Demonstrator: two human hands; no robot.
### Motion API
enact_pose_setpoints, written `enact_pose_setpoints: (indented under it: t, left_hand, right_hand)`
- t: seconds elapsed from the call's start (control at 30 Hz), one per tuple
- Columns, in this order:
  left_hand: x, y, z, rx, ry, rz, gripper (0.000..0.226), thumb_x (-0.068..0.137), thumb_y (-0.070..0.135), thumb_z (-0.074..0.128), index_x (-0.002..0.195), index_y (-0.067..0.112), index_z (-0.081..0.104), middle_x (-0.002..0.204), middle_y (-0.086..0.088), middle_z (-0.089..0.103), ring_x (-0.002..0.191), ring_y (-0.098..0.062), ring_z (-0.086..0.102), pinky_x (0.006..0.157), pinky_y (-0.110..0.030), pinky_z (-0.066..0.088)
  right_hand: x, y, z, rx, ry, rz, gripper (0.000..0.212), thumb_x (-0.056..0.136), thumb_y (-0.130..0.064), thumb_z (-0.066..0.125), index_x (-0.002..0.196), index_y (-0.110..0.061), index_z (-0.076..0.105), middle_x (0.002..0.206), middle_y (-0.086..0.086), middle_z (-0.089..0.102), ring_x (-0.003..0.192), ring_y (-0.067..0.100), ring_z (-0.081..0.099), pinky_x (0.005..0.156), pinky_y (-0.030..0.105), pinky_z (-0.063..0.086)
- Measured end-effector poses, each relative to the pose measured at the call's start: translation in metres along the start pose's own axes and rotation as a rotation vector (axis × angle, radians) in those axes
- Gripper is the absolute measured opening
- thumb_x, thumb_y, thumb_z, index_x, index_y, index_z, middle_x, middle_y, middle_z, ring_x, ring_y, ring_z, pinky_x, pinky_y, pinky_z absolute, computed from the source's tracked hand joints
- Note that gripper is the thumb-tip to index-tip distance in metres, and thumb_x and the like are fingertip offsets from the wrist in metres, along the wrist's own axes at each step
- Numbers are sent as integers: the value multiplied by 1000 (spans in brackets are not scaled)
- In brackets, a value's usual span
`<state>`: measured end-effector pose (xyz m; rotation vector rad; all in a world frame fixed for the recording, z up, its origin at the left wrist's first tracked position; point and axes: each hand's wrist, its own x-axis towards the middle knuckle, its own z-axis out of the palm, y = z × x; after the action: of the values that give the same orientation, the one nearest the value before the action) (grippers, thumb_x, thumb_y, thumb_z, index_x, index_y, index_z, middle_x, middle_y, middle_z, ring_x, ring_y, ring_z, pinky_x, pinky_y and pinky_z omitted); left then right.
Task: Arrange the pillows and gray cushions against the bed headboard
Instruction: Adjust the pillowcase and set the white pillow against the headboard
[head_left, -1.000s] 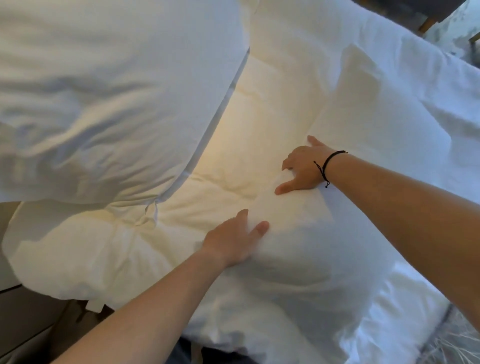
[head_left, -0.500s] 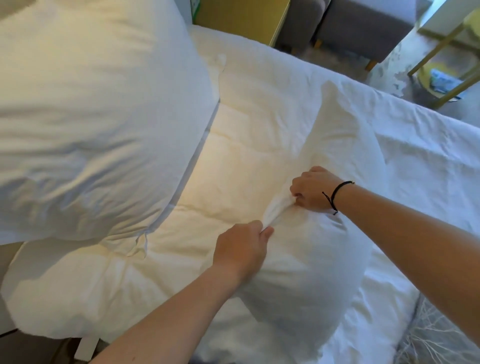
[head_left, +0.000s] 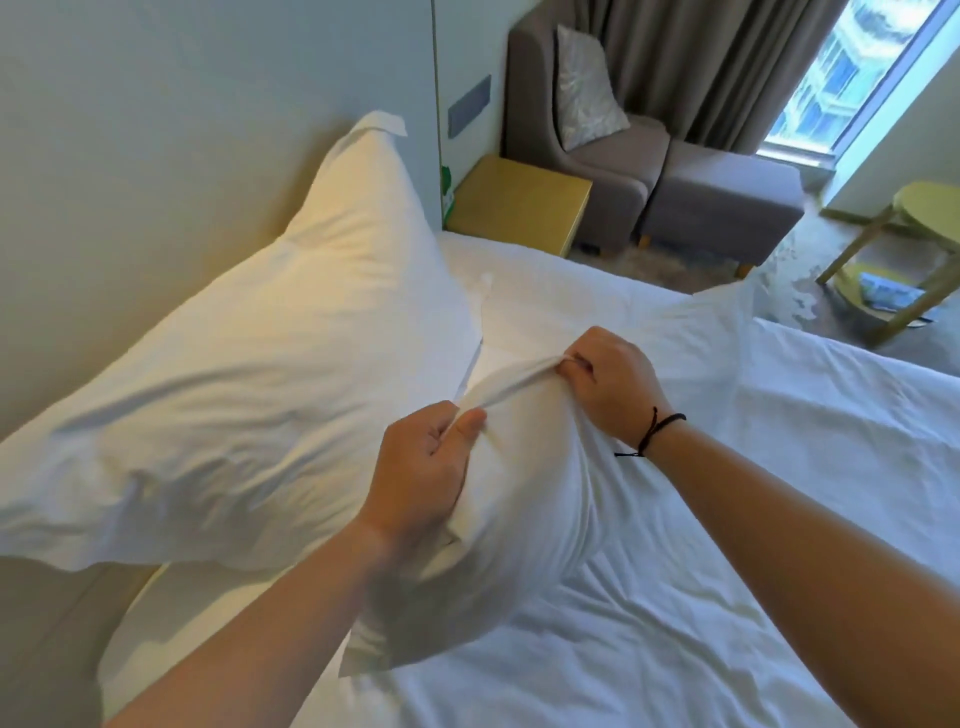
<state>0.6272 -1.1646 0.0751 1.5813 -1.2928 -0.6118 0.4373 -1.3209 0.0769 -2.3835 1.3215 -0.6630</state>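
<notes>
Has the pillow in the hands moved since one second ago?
Yes. The pillow, pinched by the left hand and right hand, has been lifted off the bed sheet.

Two plain white pillows, one far left (head_left: 249, 395) and one near the centre (head_left: 524, 499), lie on a white sheet (head_left: 779, 519), warmed to cream where light falls. A black cord bracelet (head_left: 652, 431) circles one wrist. Far right stand a grey armchair (head_left: 587, 140) holding a pale grey leaf-patterned cushion (head_left: 587, 88), a grey footstool (head_left: 722, 202) and a mustard-yellow bedside table (head_left: 519, 202).

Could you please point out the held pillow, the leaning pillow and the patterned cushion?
Held pillow (head_left: 524, 499), head view, its bulging middle below both fists.
Leaning pillow (head_left: 270, 374), head view, its broad front face.
Patterned cushion (head_left: 587, 85), head view, its centre, on the armchair.
</notes>
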Motion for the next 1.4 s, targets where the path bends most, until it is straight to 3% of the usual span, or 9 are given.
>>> enact_pose_setpoints:
  t: [0.23, 0.3, 0.37, 0.53, 0.7, 0.9, 1.07, 1.23, 1.4]
  left_hand:
    - [-46, -81, -41, 118, 183, -301, 46, 94, 50, 52, 64, 16, 41, 53, 10, 41, 53, -12, 44, 53, -36, 39]
    - [-65, -119, -58, 344, 79, -501, 38, 94, 52, 49, 72, 21, 51, 64, 8, 56, 70, -25, 60, 62, -40, 47]
    - [-73, -143, -77, 481, -23, -601, 33, 95, 53, 46, 82, 24, 55, 80, 1, 66, 85, -31, 65, 71, -39, 52]
    - [-54, -135, -95, 551, -188, -506, 30, 90, 59, 47, 107, 34, 52, 99, 5, 68, 95, -25, 65, 74, -37, 51]
    - [-40, -123, -82, 616, -236, -334, 69, 89, 52, 52, 148, 28, 25, 146, -4, 43, 130, -28, 44, 103, -44, 40]
    - [-43, -125, -39, 689, -425, -137, 57, 92, 54, 43, 145, 34, 35, 161, -25, 2, 148, -37, -1, 120, -49, 5]
    - [-63, -122, -10, 870, -558, 59, 58, 91, 53, 42, 145, 31, 37, 163, -19, 7, 148, -39, -8, 112, -59, -17]
    - [-75, -88, 34, 664, -965, 74, 44, 93, 52, 44, 133, 33, 48, 139, 7, 53, 131, -18, 46, 116, -47, 19]
    - [-99, -47, 109, 621, -1074, 48, 46, 94, 56, 45, 132, 31, 52, 135, 4, 56, 123, -19, 52, 97, -37, 42]
  right_hand:
    - [48, -91, 89, 22, -213, 10, 19, 93, -23, 54, 100, -11, 67, 116, 10, 60, 109, 30, 54, 89, 38, 42]
    - [31, -112, 131, -91, -553, 38, 50, 93, -34, 57, 140, -21, 46, 157, 11, 24, 142, 33, 26, 113, 46, 26]
    - [-7, -126, 167, -104, -749, 102, 79, 91, -49, 56, 153, -34, 9, 162, 2, -13, 148, 32, -2, 118, 55, 11]
    - [-80, -132, 192, 26, -641, 310, 87, 87, -64, 48, 151, -40, -5, 161, -5, -19, 148, 25, -16, 117, 55, 9]
    - [-92, -130, 175, 99, -688, 381, 84, 88, -57, 54, 153, -38, 4, 162, -8, -7, 149, 19, 0, 120, 43, 17]
    - [-138, -123, 156, 345, -603, 664, 60, 86, -52, 59, 142, -40, 40, 141, -19, 49, 125, 1, 47, 96, 14, 36]
    - [-234, -89, 133, 409, -588, 963, 71, 88, -41, 65, 149, -31, 30, 151, -1, 40, 138, 9, 36, 102, 26, 41]
    - [-307, -36, 72, 414, -276, 1213, 73, 90, -34, 65, 151, -24, 27, 154, 6, 35, 140, 18, 35, 109, 36, 38]
    - [-363, 44, 15, 358, -35, 1310, 71, 89, -33, 67, 149, -21, 30, 154, 6, 34, 139, 25, 36, 110, 40, 36]
